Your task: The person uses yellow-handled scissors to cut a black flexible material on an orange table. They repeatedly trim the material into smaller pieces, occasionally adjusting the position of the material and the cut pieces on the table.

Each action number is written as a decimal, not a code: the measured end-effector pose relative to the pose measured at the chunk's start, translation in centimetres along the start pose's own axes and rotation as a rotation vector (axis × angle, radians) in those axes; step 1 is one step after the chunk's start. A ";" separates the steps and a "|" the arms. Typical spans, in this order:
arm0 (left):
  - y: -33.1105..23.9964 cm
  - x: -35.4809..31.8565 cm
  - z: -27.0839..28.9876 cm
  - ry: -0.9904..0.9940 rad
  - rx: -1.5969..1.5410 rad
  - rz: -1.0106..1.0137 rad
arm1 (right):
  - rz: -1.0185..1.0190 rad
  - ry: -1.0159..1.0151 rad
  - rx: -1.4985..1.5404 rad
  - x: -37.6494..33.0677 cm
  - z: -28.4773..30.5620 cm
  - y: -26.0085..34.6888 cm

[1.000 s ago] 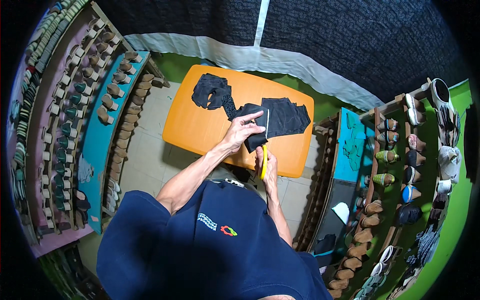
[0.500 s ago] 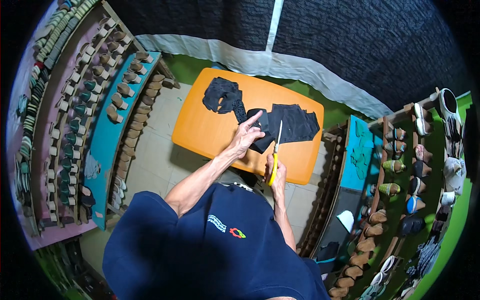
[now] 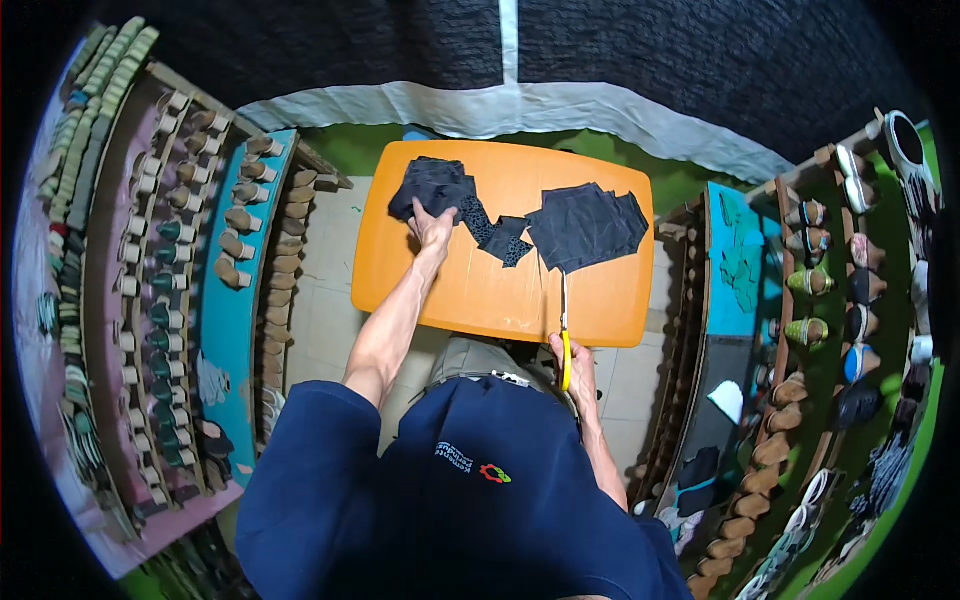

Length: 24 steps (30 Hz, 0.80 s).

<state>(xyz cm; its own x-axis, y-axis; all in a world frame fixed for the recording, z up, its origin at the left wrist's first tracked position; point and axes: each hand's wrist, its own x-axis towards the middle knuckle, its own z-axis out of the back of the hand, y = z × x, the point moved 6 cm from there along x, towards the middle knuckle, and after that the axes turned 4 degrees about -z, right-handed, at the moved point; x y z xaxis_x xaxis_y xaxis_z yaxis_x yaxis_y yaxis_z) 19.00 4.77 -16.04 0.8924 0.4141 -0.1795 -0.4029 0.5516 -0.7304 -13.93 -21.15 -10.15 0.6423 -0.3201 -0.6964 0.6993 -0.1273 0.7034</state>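
My left hand rests on a pile of black fabric pieces at the table's left, thumb and fingers apart. In my right hand, at the near edge, is a pair of scissors with yellow handles. Their blades look closed and point away from me, just short of a second stack of dark pieces on the right. Between the two piles lies a strip of dotted black material. All of this is on the orange table.
Racks of shoe forms line the left side beside a turquoise board. On the right, more shelves hold shoes and forms, next to another turquoise panel. A dark curtain with a pale hem hangs behind the table.
My left hand has moved from the middle of the table to the left pile. My right hand has drawn the scissors back toward me, away from the dark pieces.
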 end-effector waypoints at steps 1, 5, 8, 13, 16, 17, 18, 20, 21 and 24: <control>1.0 -0.3 -1.1 -0.049 0.022 -0.151 | -0.014 -0.015 0.007 0.0 0.1 -0.4; 0.4 -3.9 -7.4 0.378 -0.078 -0.418 | -0.019 -0.058 0.024 0.0 0.6 -1.0; -0.4 -6.0 -8.7 0.318 0.200 -0.461 | -0.008 -0.078 -0.045 0.0 1.0 -1.4; 0.0 -6.8 -9.3 0.329 0.259 -0.517 | -0.006 -0.099 -0.058 -0.3 1.5 -1.5; 0.6 -7.6 -9.2 0.325 0.244 -0.647 | -0.012 -0.123 -0.069 -0.5 1.9 -1.7; 1.2 -8.2 -9.5 0.448 0.184 -0.587 | -0.012 -0.129 -0.085 -0.2 2.0 -2.0; 1.8 -9.0 -9.7 0.570 0.125 -0.522 | -0.013 -0.135 -0.102 0.1 2.1 -2.6; 3.0 -11.7 -9.3 0.786 0.036 -0.346 | -0.008 -0.118 -0.175 0.4 2.3 -2.7; 3.8 -13.7 -9.1 0.918 -0.040 -0.194 | -0.033 -0.121 -0.133 0.5 2.3 -2.6; 3.4 -20.4 -5.1 1.228 -0.316 0.281 | -0.084 -0.119 -0.005 0.6 2.3 -2.6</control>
<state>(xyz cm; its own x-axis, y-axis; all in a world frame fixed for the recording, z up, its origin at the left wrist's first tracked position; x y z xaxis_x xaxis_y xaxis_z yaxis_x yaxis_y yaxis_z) 0.47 -5.49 -18.18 0.4554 -0.5361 -0.7108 -0.6905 0.2913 -0.6621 -16.03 -23.16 -12.06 0.5397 -0.4178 -0.7309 0.7509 -0.1536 0.6423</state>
